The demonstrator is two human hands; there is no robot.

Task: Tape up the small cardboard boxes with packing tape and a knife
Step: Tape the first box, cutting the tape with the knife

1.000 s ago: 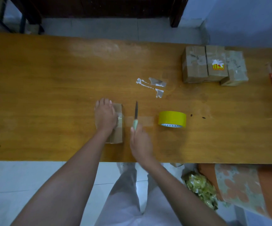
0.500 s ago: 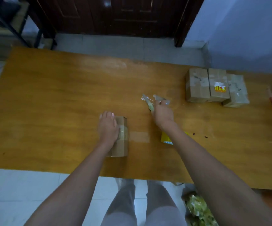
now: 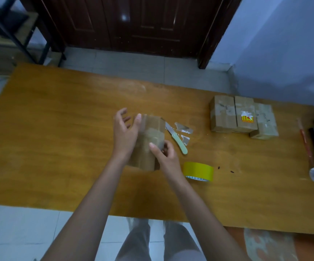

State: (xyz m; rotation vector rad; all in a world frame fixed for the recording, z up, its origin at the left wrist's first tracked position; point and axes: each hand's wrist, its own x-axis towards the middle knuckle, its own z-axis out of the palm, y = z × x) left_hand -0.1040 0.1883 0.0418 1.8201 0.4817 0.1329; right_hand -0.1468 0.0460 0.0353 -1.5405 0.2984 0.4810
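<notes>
Now, right hand (image 3: 166, 155): free of the knife it held a second ago, thumb and curled fingers pinching the box's near right edge.
Tape roll (image 3: 198, 171): lying just right of that wrist.
Box (image 3: 149, 142): lifted between both hands, taped band showing; likely being smoothed.
Left hand (image 3: 124, 132): fingers spread, palm against the box's left side.
Knife (image 3: 176, 138): set down on the table (image 3: 58, 138), beside the tape scraps (image 3: 183, 129).
Finished boxes (image 3: 242, 116): far right.

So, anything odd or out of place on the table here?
The knife lies on the table with its blade open, close beside the box in both hands. Torn tape scraps lie loose next to it. Nothing looks spilled.
</notes>
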